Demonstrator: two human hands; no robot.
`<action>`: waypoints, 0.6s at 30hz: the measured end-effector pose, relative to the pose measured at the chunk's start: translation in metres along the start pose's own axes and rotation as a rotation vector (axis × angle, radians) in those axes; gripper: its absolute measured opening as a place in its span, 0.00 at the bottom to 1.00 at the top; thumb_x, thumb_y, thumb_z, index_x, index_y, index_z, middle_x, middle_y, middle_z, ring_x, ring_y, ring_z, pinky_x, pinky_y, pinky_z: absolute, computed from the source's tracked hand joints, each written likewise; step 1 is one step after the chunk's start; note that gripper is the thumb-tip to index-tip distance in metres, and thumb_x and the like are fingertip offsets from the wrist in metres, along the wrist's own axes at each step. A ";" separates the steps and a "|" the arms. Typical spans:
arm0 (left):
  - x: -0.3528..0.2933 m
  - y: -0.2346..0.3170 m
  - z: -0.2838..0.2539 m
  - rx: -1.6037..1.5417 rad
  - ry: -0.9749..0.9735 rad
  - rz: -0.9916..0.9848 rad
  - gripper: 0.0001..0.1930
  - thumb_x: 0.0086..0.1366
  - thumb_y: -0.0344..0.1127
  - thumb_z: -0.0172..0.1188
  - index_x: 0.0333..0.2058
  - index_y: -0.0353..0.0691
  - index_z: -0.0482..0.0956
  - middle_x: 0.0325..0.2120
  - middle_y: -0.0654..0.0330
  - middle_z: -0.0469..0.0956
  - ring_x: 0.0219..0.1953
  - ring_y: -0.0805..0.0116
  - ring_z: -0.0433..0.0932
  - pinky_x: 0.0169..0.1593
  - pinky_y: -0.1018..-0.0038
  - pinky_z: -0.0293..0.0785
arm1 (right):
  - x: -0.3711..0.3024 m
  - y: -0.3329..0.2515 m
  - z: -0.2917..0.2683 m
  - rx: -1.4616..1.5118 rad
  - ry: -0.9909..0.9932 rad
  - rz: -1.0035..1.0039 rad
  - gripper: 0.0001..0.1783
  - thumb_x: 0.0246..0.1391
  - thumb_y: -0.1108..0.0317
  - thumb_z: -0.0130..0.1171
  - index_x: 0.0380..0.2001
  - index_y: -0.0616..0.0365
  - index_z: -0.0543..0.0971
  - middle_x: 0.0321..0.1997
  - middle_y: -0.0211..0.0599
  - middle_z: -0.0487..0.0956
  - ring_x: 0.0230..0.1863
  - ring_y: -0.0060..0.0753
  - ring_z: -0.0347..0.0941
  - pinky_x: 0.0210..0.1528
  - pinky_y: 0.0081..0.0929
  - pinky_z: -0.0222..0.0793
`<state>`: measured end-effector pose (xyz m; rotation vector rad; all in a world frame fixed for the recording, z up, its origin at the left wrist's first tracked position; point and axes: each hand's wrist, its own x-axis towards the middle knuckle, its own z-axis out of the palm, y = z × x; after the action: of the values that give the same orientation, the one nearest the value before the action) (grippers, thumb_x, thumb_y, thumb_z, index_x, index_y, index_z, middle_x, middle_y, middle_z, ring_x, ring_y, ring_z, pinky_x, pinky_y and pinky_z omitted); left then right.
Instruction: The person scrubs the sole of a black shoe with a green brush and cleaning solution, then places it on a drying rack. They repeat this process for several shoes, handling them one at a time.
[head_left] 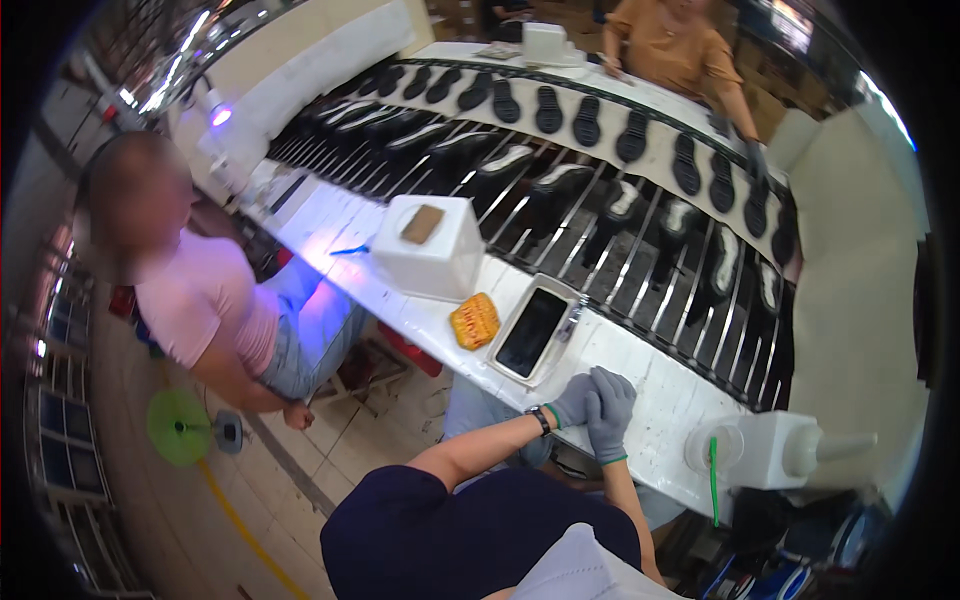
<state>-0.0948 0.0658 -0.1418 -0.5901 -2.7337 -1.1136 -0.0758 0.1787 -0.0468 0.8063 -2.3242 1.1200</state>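
My left hand [571, 402] and my right hand [608, 422] wear grey gloves with green cuffs. They rest together at the near edge of the white table [650, 385], overlapping, with no tool showing in either. My right hand's fingers lie stretched forward against the left; the left's fingertips are partly hidden. A dark band circles my left wrist. Just beyond sits a white shallow tray [501, 353] with a dark, flat rectangular surface inside. Beside it lies an orange-yellow packet [474, 321]. A small metallic item [574, 316] rests at the tray's right edge.
Black shoe uppers [560, 178] lie on a metal-rod conveyor [568, 243], with soles [548, 110] on a pale belt behind. White box-shaped containers [435, 265] [775, 450] and a cup with a green stick [714, 470] stand nearby. One person [215, 300] sits left; another [670, 50] works across.
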 end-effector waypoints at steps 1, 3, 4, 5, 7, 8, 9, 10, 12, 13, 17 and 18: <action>0.000 0.004 -0.003 -0.017 0.013 -0.004 0.09 0.56 0.42 0.59 0.28 0.44 0.78 0.27 0.54 0.80 0.33 0.51 0.79 0.35 0.58 0.74 | -0.002 0.001 0.000 0.004 0.008 0.004 0.17 0.58 0.64 0.59 0.50 0.55 0.81 0.50 0.40 0.82 0.52 0.44 0.75 0.60 0.39 0.63; 0.000 0.008 -0.006 -0.056 0.036 -0.012 0.08 0.56 0.41 0.58 0.26 0.44 0.78 0.25 0.53 0.80 0.32 0.50 0.79 0.35 0.57 0.74 | -0.002 0.001 0.002 0.008 0.005 0.007 0.17 0.59 0.63 0.58 0.50 0.56 0.81 0.50 0.41 0.82 0.52 0.45 0.75 0.59 0.40 0.64; 0.000 0.007 -0.007 -0.045 -0.011 -0.038 0.09 0.56 0.41 0.58 0.25 0.43 0.77 0.25 0.53 0.80 0.32 0.49 0.79 0.35 0.57 0.73 | -0.001 0.000 0.002 0.007 -0.005 0.007 0.17 0.59 0.63 0.58 0.50 0.56 0.81 0.50 0.41 0.82 0.52 0.46 0.75 0.59 0.40 0.64; -0.001 0.008 -0.007 -0.075 0.006 -0.051 0.09 0.56 0.41 0.58 0.24 0.43 0.77 0.25 0.53 0.80 0.32 0.49 0.78 0.35 0.57 0.73 | 0.000 -0.001 0.001 0.005 -0.016 0.007 0.17 0.59 0.63 0.58 0.50 0.56 0.81 0.50 0.41 0.82 0.51 0.46 0.75 0.59 0.40 0.64; -0.001 0.011 -0.012 -0.125 0.036 -0.071 0.09 0.55 0.41 0.59 0.24 0.43 0.77 0.25 0.52 0.79 0.32 0.49 0.78 0.35 0.56 0.73 | -0.001 0.000 0.002 0.015 -0.018 0.000 0.17 0.60 0.63 0.58 0.50 0.57 0.81 0.50 0.41 0.82 0.52 0.46 0.75 0.59 0.40 0.64; 0.000 0.011 -0.011 -0.103 0.020 -0.066 0.09 0.54 0.41 0.59 0.24 0.42 0.77 0.25 0.52 0.79 0.32 0.48 0.78 0.35 0.56 0.73 | -0.001 0.001 0.003 0.018 -0.018 -0.003 0.17 0.60 0.63 0.58 0.50 0.57 0.81 0.50 0.41 0.82 0.52 0.46 0.75 0.59 0.40 0.65; 0.000 0.013 -0.015 -0.108 0.027 -0.067 0.09 0.54 0.41 0.60 0.24 0.42 0.77 0.25 0.52 0.79 0.32 0.48 0.78 0.35 0.56 0.72 | -0.002 0.003 0.003 0.022 -0.020 -0.002 0.17 0.60 0.63 0.58 0.50 0.58 0.80 0.50 0.42 0.82 0.52 0.46 0.75 0.59 0.40 0.64; 0.001 0.017 -0.019 -0.115 0.033 -0.066 0.09 0.54 0.41 0.60 0.24 0.42 0.77 0.25 0.52 0.79 0.31 0.48 0.78 0.35 0.56 0.72 | -0.002 0.005 0.004 0.025 -0.022 0.000 0.17 0.59 0.63 0.58 0.50 0.58 0.80 0.50 0.42 0.82 0.52 0.46 0.75 0.59 0.40 0.64; 0.001 0.018 -0.020 -0.180 0.082 -0.075 0.09 0.53 0.40 0.61 0.24 0.42 0.77 0.24 0.51 0.79 0.31 0.48 0.78 0.34 0.56 0.72 | -0.003 0.005 0.005 0.027 -0.026 0.003 0.17 0.59 0.63 0.59 0.50 0.59 0.80 0.50 0.42 0.82 0.52 0.46 0.75 0.59 0.40 0.64; -0.001 0.017 -0.019 -0.185 0.084 -0.078 0.09 0.53 0.40 0.61 0.23 0.42 0.77 0.24 0.51 0.79 0.31 0.48 0.78 0.34 0.56 0.72 | -0.003 0.004 0.006 0.026 -0.028 0.003 0.17 0.59 0.63 0.59 0.50 0.59 0.80 0.50 0.42 0.82 0.52 0.46 0.75 0.59 0.40 0.64; -0.004 0.013 -0.013 -0.129 0.059 -0.088 0.10 0.52 0.40 0.61 0.22 0.41 0.76 0.23 0.51 0.78 0.30 0.48 0.77 0.34 0.57 0.72 | -0.004 0.002 0.005 0.023 -0.042 0.001 0.17 0.59 0.64 0.59 0.50 0.59 0.80 0.50 0.42 0.82 0.51 0.46 0.76 0.59 0.40 0.63; -0.002 0.012 -0.012 -0.098 0.045 -0.083 0.10 0.52 0.40 0.61 0.21 0.41 0.76 0.23 0.51 0.78 0.30 0.48 0.77 0.34 0.57 0.72 | -0.004 0.003 0.005 0.022 -0.036 -0.003 0.17 0.59 0.64 0.59 0.49 0.59 0.80 0.50 0.42 0.82 0.51 0.46 0.76 0.59 0.40 0.63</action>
<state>-0.0880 0.0648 -0.1256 -0.4614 -2.7005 -1.2699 -0.0758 0.1775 -0.0535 0.8446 -2.3434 1.1404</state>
